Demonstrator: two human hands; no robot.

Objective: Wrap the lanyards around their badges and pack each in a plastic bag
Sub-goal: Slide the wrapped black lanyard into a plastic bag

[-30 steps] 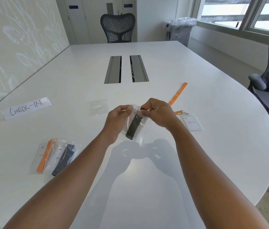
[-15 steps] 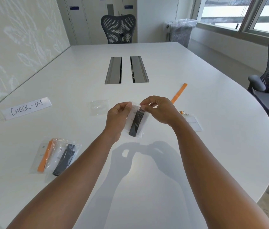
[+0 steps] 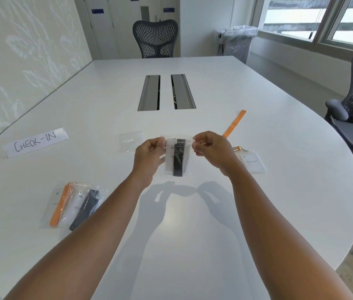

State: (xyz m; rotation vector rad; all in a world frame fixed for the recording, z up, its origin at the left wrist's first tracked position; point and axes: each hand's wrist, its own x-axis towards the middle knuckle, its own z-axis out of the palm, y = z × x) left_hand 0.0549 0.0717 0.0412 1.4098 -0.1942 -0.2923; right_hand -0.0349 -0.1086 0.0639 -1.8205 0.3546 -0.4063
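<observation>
Nearest on the white table [image 3: 192, 245], to the left of the forearms, lie two packed bags [image 3: 74, 204] overlapping each other, one showing an orange strap, the other a black one, each against a pale badge. Above the table, held up between both hands, is a clear plastic bag [image 3: 176, 156] with a white badge inside and a black lanyard wound lengthwise down its middle; the print on the badge is too small to read, and the bag's lower edge is hard to trace against the table. The left hand [image 3: 149, 154] pinches the bag's top left corner with curled fingers, and the right hand [image 3: 209, 148] pinches the top right corner, so the bag hangs between them; its mouth seems pressed flat, though that is unclear. Just right of the right wrist lies a loose badge [image 3: 252, 162] clipped to an orange lanyard [image 3: 235, 123], partly hidden behind that hand. Left of the left hand lies an empty bag [image 3: 131, 141], and further left a paper sign [image 3: 35, 142] reading CHECK-IN.
</observation>
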